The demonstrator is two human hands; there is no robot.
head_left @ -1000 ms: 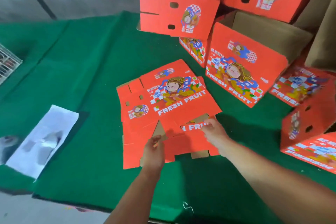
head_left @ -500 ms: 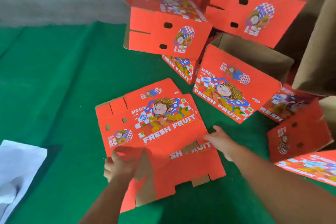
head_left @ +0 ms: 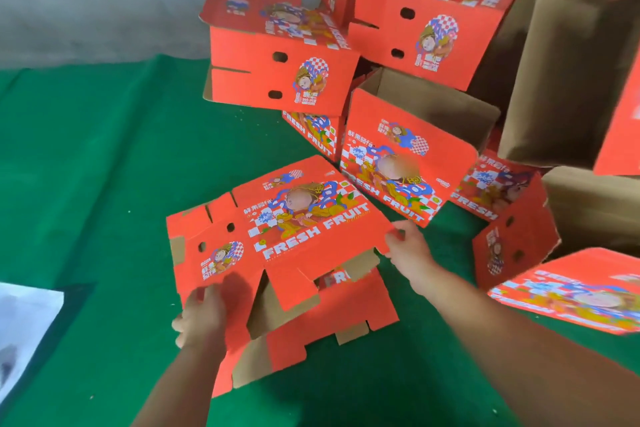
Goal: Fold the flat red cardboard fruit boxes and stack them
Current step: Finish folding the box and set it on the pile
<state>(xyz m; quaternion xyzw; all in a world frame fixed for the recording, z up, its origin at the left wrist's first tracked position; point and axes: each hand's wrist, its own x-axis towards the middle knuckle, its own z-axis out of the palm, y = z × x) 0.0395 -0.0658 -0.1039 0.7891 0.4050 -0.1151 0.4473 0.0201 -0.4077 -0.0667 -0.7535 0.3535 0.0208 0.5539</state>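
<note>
Flat red box [head_left: 277,236], formerly lying on green counter [head_left: 86,184], now raised: left hand [head_left: 201,315] and right hand [head_left: 405,246] pinching opposite edges; folding begun.

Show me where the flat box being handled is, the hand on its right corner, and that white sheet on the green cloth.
flat box [head_left: 311,229], head view, on its printed FRESH FRUIT panel.
right hand [head_left: 410,248], head view, on the back of the hand.
white sheet [head_left: 24,333], head view, on its visible corner at the left edge.
</note>
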